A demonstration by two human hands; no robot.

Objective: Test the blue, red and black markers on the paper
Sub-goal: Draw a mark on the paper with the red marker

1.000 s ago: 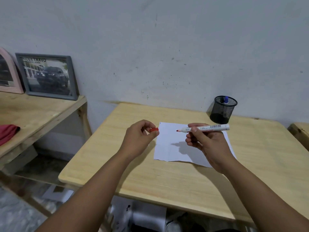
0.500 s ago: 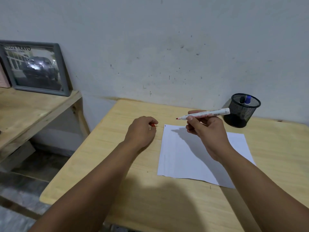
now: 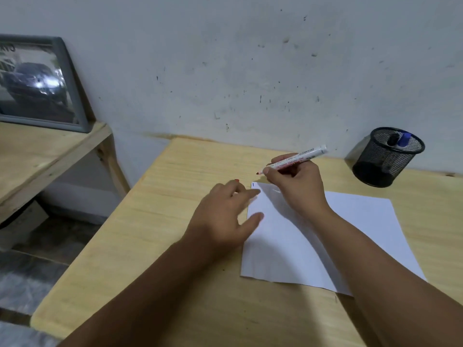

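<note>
While the paper [image 3: 350, 221] shows only 1 short dark tick at its far-left corner, testing looks barely begun: red about to go down, at least 1 more marker left. Left of paper: picture frame [image 3: 42, 81] on side shelf [image 3: 50, 151], well apart. Left hand [image 3: 225, 216] lies with fingers spread, holding nothing, fingertips touching paper's left edge; red cap [image 3: 236, 181] on table [image 3: 162, 234] just beyond it. Right hand [image 3: 293, 186], over paper's far-left corner, is closed around uncapped red marker [image 3: 295, 159], tip just off paper's far edge, not touching. Right of paper: mesh cup [image 3: 385, 159] holds blue marker [image 3: 403, 140] and a dark one, likely black. Most of sheet is blank, plenty of room; table's left edge is near left forearm.
</note>
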